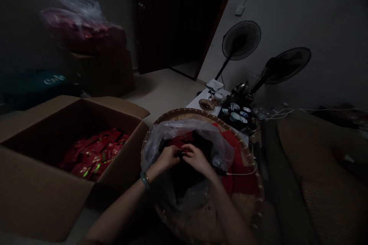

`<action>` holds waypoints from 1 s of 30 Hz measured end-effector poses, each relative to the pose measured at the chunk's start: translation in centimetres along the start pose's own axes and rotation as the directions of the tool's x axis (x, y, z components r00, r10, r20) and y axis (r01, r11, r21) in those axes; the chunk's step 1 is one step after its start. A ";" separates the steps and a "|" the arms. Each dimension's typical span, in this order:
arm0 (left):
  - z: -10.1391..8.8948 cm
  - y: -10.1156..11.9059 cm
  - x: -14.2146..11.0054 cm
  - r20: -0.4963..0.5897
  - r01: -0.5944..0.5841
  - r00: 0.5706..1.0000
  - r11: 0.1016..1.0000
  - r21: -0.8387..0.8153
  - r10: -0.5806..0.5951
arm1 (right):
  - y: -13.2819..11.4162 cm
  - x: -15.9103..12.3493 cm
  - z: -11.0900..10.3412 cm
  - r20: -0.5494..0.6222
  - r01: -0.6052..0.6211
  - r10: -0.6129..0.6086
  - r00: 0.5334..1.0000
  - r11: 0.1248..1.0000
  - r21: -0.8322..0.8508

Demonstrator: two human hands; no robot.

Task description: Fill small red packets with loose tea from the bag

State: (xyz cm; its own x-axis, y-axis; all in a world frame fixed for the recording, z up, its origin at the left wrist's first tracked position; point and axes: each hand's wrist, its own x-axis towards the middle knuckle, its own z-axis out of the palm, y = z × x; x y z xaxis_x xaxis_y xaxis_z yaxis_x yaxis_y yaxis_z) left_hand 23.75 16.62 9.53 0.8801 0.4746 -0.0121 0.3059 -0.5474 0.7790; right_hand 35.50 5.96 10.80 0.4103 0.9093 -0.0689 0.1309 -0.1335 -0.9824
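My left hand (169,156) and my right hand (196,157) meet at the fingertips above a round woven basket (184,111). Both have their fingers curled in a pinch, and whatever lies between them is too small and dark to name. Beneath the hands, a clear plastic bag (155,143) lies spread open in the basket, with dark material (186,178) and some red pieces inside. Red cloth or paper (238,160) covers the basket's right side. Close to my right wrist lies a dark object with a white cord (241,173). A green bangle (144,180) circles my left wrist.
At left stands an open cardboard box (115,195) holding many red packets (97,153). Behind it, a plastic bag of red items (86,26) rests on another box (103,72). Beyond the basket are a low table with cups (235,116) and two fans (243,40). A brown seat (324,160) is at right.
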 end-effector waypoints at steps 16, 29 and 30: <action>-0.8 0.3 -0.4 -0.066 0.039 0.997 0.999 0.004 -0.039 | 1.3 -1.6 0.4 -0.126 0.037 -0.052 0.991 0.992 -0.117; -0.6 0.0 -0.3 -0.073 0.069 0.995 0.997 -0.044 -0.072 | 1.8 -1.4 0.7 -0.255 0.120 -0.171 0.952 0.972 -0.202; -0.6 0.0 -0.3 -0.075 0.066 0.995 0.997 -0.042 -0.069 | 1.9 -1.3 0.8 -0.231 0.120 -0.166 0.959 0.972 -0.200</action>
State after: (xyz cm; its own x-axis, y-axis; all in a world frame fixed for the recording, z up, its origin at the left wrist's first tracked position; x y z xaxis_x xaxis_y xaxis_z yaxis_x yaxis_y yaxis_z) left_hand 23.23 16.86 9.95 0.8274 0.5613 -0.0185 0.3475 -0.4859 0.8020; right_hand 34.47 4.84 8.86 0.5805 0.8026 0.1370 0.3573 -0.0999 -0.9286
